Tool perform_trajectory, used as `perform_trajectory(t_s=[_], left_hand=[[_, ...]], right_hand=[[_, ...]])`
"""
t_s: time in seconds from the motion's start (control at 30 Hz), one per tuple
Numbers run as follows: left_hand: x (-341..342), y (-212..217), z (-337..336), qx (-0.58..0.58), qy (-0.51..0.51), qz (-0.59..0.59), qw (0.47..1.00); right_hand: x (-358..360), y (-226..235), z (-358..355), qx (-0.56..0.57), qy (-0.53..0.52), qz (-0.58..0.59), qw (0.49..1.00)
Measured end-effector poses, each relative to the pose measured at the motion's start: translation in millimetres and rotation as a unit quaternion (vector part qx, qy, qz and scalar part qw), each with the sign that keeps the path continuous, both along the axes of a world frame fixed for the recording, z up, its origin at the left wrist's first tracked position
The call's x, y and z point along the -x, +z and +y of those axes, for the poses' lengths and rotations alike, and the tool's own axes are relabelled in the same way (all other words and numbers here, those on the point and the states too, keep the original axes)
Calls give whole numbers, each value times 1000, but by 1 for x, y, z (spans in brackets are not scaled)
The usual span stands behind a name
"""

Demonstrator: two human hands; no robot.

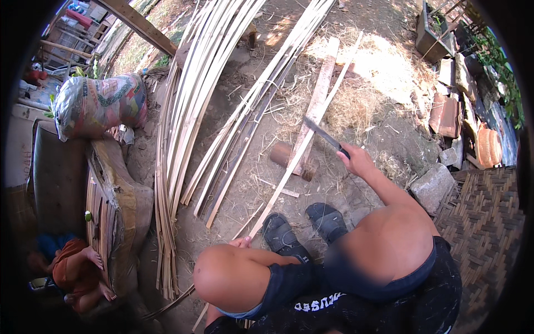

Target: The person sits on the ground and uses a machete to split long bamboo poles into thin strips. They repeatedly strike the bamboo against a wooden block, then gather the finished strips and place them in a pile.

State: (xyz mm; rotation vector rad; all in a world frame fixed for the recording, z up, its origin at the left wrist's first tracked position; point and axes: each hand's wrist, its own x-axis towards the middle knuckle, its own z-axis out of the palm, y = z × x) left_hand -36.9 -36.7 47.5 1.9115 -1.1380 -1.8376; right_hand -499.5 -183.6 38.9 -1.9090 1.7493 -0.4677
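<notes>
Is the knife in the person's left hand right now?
No, the right hand grips the knife by its dark handle, while the left hand holds the long pale strip.

Right of the knife (327,136) and right hand (359,160), a hand could pass over straw-strewn ground (392,136) as far as the stone (433,188), but leftward the knife crosses the strip (283,181), with board (324,72) and log (281,152) beneath. The left hand (241,241) sits close between knee (219,278) and sandal (281,229); beyond, a lane of ground runs between the strip and the bundles (192,111), which wall off the left.
</notes>
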Motion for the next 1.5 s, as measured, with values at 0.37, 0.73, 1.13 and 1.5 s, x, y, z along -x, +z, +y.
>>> perform_trajectory(t_s=[0.37, 0.73, 1.13, 1.5], left_hand=[[0, -6, -2, 4, 24, 22, 999], [81, 1, -43, 280, -168, -214, 921], [33, 6, -36, 28, -77, 35, 996], [-10, -17, 19, -87, 19, -7, 996]], right_hand=[[30, -2, -16, 13, -54, 22, 998], [-53, 24, 56, -10, 214, 25, 976], [-43, 23, 27, 26, 178, 13, 984], [-44, 26, 36, -5, 217, 40, 975]])
